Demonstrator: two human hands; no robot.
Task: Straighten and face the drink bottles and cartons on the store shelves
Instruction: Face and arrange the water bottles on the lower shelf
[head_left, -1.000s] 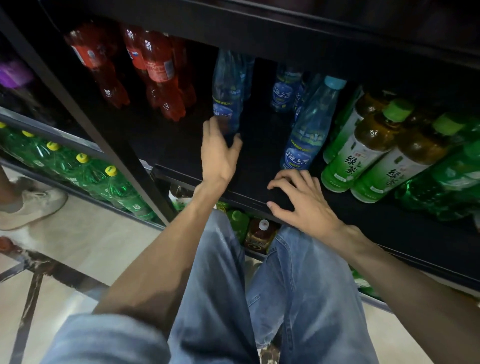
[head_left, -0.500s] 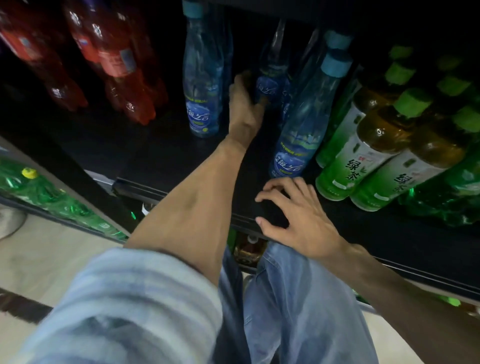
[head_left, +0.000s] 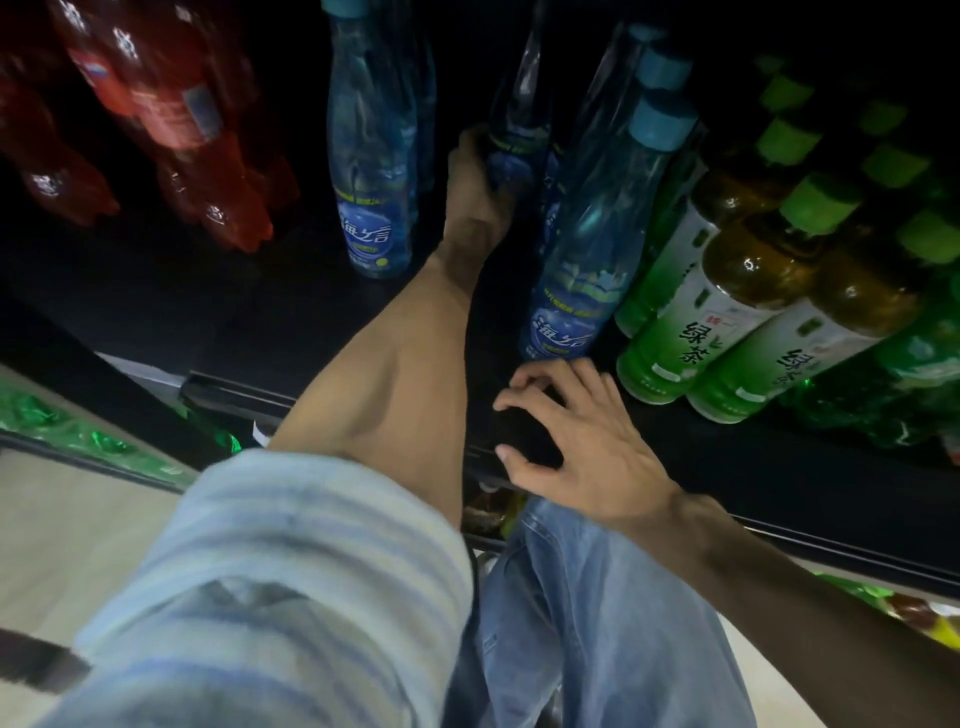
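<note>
Left hand (head_left: 475, 192): deep in shelf, grasping rear blue bottle (head_left: 517, 130), behind front blue bottle (head_left: 587, 260).
Right hand (head_left: 576, 441): released, fingertips resting on shelf edge (head_left: 779, 467).
Progress: likely early; blue row unfaced.

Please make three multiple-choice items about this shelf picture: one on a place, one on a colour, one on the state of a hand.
1. Where does the right hand rest?
A. on the shelf's front edge
B. on a red bottle
C. on the floor

2. What colour are the green tea bottles' caps?
A. red
B. green
C. white

3. What is the left hand doing?
A. hanging idle
B. pressing flat on the shelf
C. gripping a blue bottle deep inside

Answers: 1 A, fingers spread on the shelf; 2 B, caps plainly green; 3 C, fingers curl round it.
</note>
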